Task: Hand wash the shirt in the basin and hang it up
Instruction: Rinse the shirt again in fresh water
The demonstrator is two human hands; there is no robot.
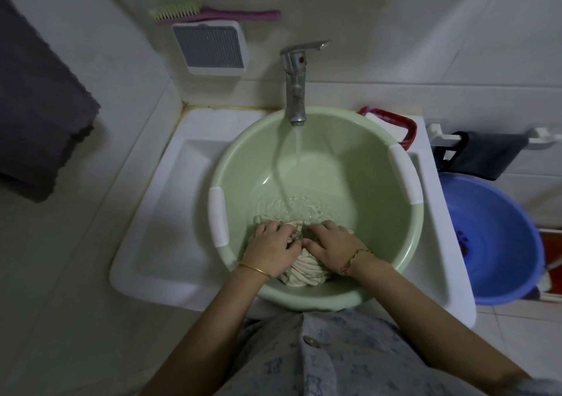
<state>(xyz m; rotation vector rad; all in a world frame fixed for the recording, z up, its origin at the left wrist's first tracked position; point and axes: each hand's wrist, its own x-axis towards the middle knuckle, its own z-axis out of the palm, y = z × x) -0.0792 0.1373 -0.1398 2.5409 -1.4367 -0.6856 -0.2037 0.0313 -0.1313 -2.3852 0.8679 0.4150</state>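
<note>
While leaning over the pale green basin (349,167), grips the cream shirt (304,269) with both hands. Clenches the left hand (273,248) on the bunched cloth from its 9 o'clock side, fingers (267,228) curled into the folds. Clenches the right hand (330,245) on the same bundle from 3 o'clock, with the two thumbs almost touching over the middle. Presses the shirt, wadded into ropey pleats, against the basin's wall at 6 o'clock, its far edge dipping into shallow rippled water. Wears a gold bangle (254,269) on the left wrist and a thin gold bracelet (354,258) on the right. Works with the basin set in a white sink (170,213), white grip pads (219,216) on the rim at 9 and 2 o'clock. Above the rim at 12 o'clock, a steel tap (295,91) with a thin stream of water (298,149) falling to the pool just beyond the shirt. At 11 o'clock from the tap, a white square wall fixture (209,47) with a grey ribbed face, and over that a scrub brush (194,12) with green bristles and a pink handle, lying level. At 1 o'clock of the basin, partly hidden behind its rim, a red-rimmed dish (410,128) with a white bar of soap (386,123). At 3 o'clock, past the sink's edge, a blue plastic tub (501,243), under a dark cloth (486,155) draped on a white rail (544,132). At 9 o'clock of the frame, a dark grey towel (39,106) hanging.
</note>
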